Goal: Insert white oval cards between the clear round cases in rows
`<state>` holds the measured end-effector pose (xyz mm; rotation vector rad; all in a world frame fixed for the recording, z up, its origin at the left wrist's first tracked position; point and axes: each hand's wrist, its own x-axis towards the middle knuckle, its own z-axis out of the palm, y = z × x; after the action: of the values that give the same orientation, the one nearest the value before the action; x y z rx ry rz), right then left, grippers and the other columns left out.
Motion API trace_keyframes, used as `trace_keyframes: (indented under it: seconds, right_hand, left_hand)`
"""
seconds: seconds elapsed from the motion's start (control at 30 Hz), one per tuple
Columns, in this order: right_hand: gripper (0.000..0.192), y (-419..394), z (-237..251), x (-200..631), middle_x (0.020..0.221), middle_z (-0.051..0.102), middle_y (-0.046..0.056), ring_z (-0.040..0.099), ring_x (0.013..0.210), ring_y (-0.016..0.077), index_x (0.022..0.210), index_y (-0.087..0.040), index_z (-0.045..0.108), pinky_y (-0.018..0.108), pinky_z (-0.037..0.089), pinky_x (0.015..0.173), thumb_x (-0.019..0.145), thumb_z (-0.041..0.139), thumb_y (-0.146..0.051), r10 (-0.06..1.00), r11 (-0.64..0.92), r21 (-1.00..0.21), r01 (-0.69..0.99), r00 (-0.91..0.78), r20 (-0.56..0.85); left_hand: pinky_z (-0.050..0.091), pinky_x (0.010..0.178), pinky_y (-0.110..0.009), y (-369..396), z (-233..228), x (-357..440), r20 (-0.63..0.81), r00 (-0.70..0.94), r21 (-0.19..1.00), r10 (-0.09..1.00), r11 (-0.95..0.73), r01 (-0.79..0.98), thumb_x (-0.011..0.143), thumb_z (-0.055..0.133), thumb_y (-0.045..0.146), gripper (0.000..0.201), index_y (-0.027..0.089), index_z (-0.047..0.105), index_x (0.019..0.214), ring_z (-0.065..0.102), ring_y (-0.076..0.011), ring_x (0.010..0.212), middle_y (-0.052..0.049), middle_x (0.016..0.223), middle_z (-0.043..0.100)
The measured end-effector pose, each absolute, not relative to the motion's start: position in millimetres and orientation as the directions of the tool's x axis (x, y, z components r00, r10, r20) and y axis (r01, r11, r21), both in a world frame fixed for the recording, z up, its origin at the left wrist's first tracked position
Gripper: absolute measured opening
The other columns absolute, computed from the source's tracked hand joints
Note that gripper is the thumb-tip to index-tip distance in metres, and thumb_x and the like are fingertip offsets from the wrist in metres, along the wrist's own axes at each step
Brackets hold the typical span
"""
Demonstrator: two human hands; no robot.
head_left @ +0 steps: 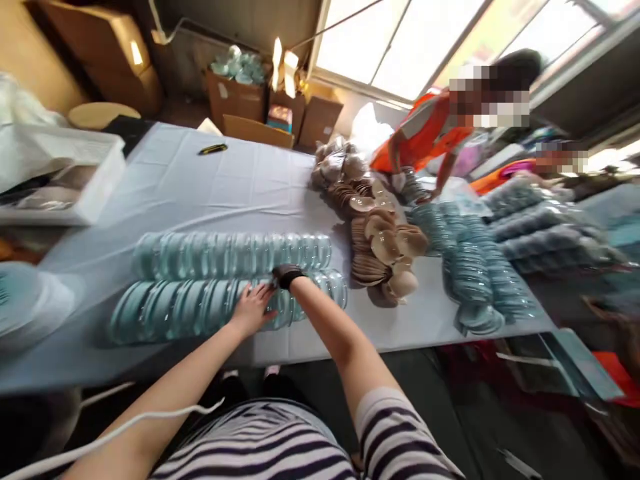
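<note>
Two long rows of glossy, pale blue-green cup-like pieces lie on their sides, nested, on the white-covered table. My left hand [254,308] is bare and rests on the front row [185,308], fingers stretched out and apart. Right beside it is my right hand [289,275], in a dark glove, at the top of the front row and near the back row [230,253]. Its fingers are bent down and mostly hidden, so whether they grip a piece cannot be made out.
Brown cup-like pieces [373,257] are heaped right of the rows, with more blue-green stacks [467,267] beyond. Across the table a person in an orange vest [425,130] handles a stack. A yellow-black cutter [213,149] lies at the back; a white tray [107,177] stands left. Cardboard boxes [237,100] stand behind.
</note>
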<state>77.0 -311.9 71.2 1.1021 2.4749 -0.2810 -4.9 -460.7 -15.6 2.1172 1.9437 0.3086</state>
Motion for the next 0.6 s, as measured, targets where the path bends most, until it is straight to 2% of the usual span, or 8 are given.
trace_keyframes:
  seconds: [0.1,0.3,0.43,0.53,0.6]
  right_hand:
    - [0.017,-300,62,74,0.098,0.076,0.004,0.068,0.085,0.0125,0.098,-0.015,0.073,0.024,0.051,0.075,0.088,0.063,-0.025,0.602,0.717,-0.033,0.696,-0.643,-0.474]
    - [0.026,-332,50,122,0.109,0.074,0.004,0.068,0.099,0.0167,0.105,-0.023,0.072,0.025,0.050,0.082,0.094,0.049,-0.027,0.524,0.788,-0.134,0.601,-0.768,-0.367]
    - [0.034,-386,11,166,0.120,0.069,0.008,0.066,0.103,0.0201,0.119,-0.021,0.066,0.025,0.049,0.083,0.098,0.040,-0.025,0.473,0.794,-0.221,0.566,-0.805,-0.359]
    - [0.035,-423,-26,188,0.122,0.068,0.009,0.067,0.102,0.0205,0.120,-0.020,0.066,0.023,0.049,0.077,0.099,0.039,-0.024,0.451,0.798,-0.220,0.560,-0.798,-0.399]
    - [0.034,-435,-40,196,0.116,0.071,0.009,0.068,0.099,0.0199,0.117,-0.022,0.068,0.023,0.049,0.074,0.099,0.039,-0.025,0.442,0.802,-0.206,0.560,-0.790,-0.425]
  left_hand:
    - [0.018,0.119,-0.059,-455,-30,-10,0.015,0.095,0.281,0.995,-0.095,0.955,0.092,0.051,0.043,0.057,0.023,0.046,0.145,0.039,-0.0316,0.142,-0.011,0.150,0.049]
    - [0.015,0.120,-0.056,-458,-25,-12,-0.031,0.061,0.244,0.998,-0.052,0.968,0.093,0.049,0.039,0.057,0.028,0.041,0.148,0.040,-0.0276,0.141,-0.007,0.153,0.045]
    - [0.011,0.122,-0.053,-455,-15,-10,-0.070,0.049,0.250,0.996,-0.029,0.968,0.094,0.048,0.045,0.060,0.029,0.037,0.150,0.035,-0.0262,0.144,-0.006,0.156,0.041]
    - [0.009,0.122,-0.053,-454,-12,-13,-0.107,0.040,0.254,0.994,-0.011,0.967,0.092,0.050,0.050,0.065,0.029,0.035,0.151,0.032,-0.0269,0.146,-0.006,0.157,0.040]
    - [0.010,0.122,-0.054,-456,-8,-13,-0.144,0.034,0.259,0.989,0.004,0.966,0.093,0.049,0.049,0.065,0.029,0.033,0.152,0.031,-0.0274,0.146,-0.006,0.157,0.039]
